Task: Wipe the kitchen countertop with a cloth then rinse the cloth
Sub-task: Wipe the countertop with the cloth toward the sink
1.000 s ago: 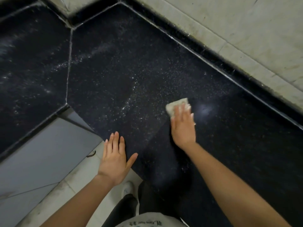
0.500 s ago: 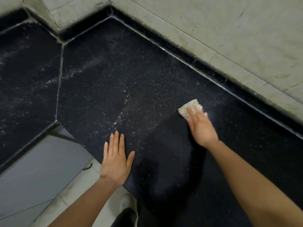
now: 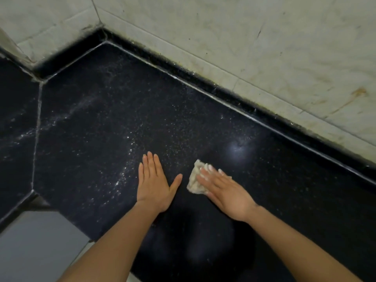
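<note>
A small crumpled whitish cloth (image 3: 195,179) lies on the black speckled countertop (image 3: 105,123). My right hand (image 3: 225,190) presses flat on the cloth with straight fingers, covering its right part. My left hand (image 3: 155,183) rests palm down on the countertop just left of the cloth, fingers straight and thumb spread, not touching it. Pale dusty streaks and white specks cover the countertop to the left and ahead of my hands.
A stained pale tiled wall (image 3: 264,47) runs along the back and meets a second wall at the corner (image 3: 99,27). A seam (image 3: 37,123) splits the countertop at the left. The counter's front edge (image 3: 18,206) drops to a grey cabinet front (image 3: 34,247).
My right hand has dragged the cloth back toward me and leftward, close to my left hand. The view has shifted, so more of the wall shows. My left hand stays flat on the counter.
</note>
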`<state>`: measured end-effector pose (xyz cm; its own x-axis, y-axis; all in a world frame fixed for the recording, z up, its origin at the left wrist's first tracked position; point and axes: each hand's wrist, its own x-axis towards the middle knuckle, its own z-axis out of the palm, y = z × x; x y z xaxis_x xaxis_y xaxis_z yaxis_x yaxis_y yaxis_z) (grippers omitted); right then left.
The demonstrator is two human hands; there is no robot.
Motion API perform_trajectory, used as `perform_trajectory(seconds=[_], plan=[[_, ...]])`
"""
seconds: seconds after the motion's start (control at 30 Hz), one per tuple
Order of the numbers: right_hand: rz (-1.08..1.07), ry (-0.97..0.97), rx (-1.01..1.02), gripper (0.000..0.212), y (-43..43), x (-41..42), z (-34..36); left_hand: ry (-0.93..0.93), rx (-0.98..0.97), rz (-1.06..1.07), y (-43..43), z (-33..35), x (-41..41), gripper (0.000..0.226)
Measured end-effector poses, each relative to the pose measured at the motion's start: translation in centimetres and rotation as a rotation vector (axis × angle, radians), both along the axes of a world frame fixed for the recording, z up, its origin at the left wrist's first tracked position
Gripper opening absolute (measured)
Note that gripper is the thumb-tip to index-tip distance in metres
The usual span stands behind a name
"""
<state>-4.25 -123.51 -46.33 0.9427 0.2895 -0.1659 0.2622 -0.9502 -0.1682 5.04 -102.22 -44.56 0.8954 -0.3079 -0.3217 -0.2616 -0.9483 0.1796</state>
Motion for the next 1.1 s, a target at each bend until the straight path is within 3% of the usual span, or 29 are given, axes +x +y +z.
perform_trajectory(seconds=[0.2,0.33,0.4,0.53,0.63,0.7,0.83,0.93,1.0,1.1], plan=[[-0.745,0.003,0.028,0.051,-8.6,4.1,0.2,0.052,0.017,0.001,-1.1,0.2,1.4,0.096],[-1.027,-0.009,0.083,0.051,-5.7,6.0,-0.1,0.063,0.073,-0.003,-1.3,-0.1,1.3,0.099],[-0.856,-0.065,0.102,0.052,-2.8,5.5,-0.6,0.072,0.086,-0.001,-1.4,0.0,1.4,0.100],[-0.252,0.007,0.165,0.055,-0.7,1.4,0.2,0.089,0.106,-0.007,-1.5,0.2,1.6,0.099],[-0.060,-0.006,0.070,0.050,-4.5,-0.6,0.2,0.087,0.111,-0.015,-1.5,0.2,1.5,0.099],[-0.223,-0.042,0.036,0.049,-8.0,-0.9,-0.3,0.087,0.114,-0.021,-1.5,0.2,1.6,0.100],[-0.990,-0.128,0.036,0.047,-12.0,0.8,-0.6,0.056,0.112,-0.023,-1.5,0.0,1.7,0.103],[-1.405,-0.135,0.070,0.050,-10.2,4.7,-0.3,0.039,0.112,-0.027,-1.5,-0.3,1.7,0.106],[-1.531,-0.112,0.127,0.053,-8.1,7.9,0.2,0.034,0.119,-0.021,-1.6,-0.4,1.7,0.106],[-1.360,-0.112,0.150,0.052,-4.8,12.0,0.0,0.055,0.146,-0.020,-1.7,-0.2,1.8,0.101]])
